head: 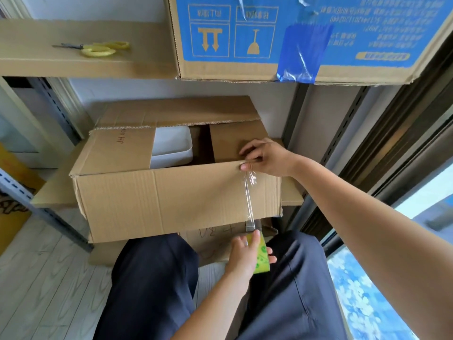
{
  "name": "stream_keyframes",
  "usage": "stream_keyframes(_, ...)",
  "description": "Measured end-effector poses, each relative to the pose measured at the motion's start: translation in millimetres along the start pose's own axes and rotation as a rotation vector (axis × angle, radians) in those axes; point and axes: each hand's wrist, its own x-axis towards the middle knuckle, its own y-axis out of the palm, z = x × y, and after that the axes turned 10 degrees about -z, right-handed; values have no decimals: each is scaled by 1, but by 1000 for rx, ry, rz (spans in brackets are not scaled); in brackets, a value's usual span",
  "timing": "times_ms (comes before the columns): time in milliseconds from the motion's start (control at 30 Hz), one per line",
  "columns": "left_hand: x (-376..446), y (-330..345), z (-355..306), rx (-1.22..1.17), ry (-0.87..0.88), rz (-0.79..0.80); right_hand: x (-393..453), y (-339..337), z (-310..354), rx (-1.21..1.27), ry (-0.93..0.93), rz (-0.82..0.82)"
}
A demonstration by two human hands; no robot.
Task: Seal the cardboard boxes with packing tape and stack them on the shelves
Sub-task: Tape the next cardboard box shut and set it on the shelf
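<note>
The open cardboard box (pixel 157 195) sits on the lower shelf (pixel 52 192), with its near flap folded down in front. A strip of clear tape (pixel 249 195) runs down this flap. The right hand (pixel 266 157) pinches the top end of the strip at the box edge. The left hand (pixel 247 253) grips the green tape roll (pixel 262 257) below. Inside is a white container (pixel 171 146). Yellow scissors (pixel 98 47) lie on the upper shelf (pixel 73 62), left of a blue printed box (pixel 294 38).

On the left top flap of the open cardboard box (pixel 157 200) we read "JH", followed by characters too faint to make out. The blue-printed box (pixel 306 38) on the far upper shelf shows upside-down arrow and wine-glass handling signs; its printed lines are too small for us to read.
</note>
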Motion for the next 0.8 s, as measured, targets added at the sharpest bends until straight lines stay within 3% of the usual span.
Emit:
stream_keyframes(300, 26, -2, 3, -29, 187, -40, 1, 1, -3, 9, 5, -15)
stream_keyframes(433, 32, -4, 3, -98, 171, -7, 1, 5, -5, 16, 9, -54)
stream_keyframes(600, 31, -2, 8, -197, 119, -75, -4, 15, -10, 45, -10, -173)
stream_keyframes(700, 16, 0, 13, -291, 84, -23, -7, 16, -8, 67, 18, -184)
stream_keyframes(800, -3, -4, 7, -275, 147, 7, -16, 9, 2, 247, 80, -245)
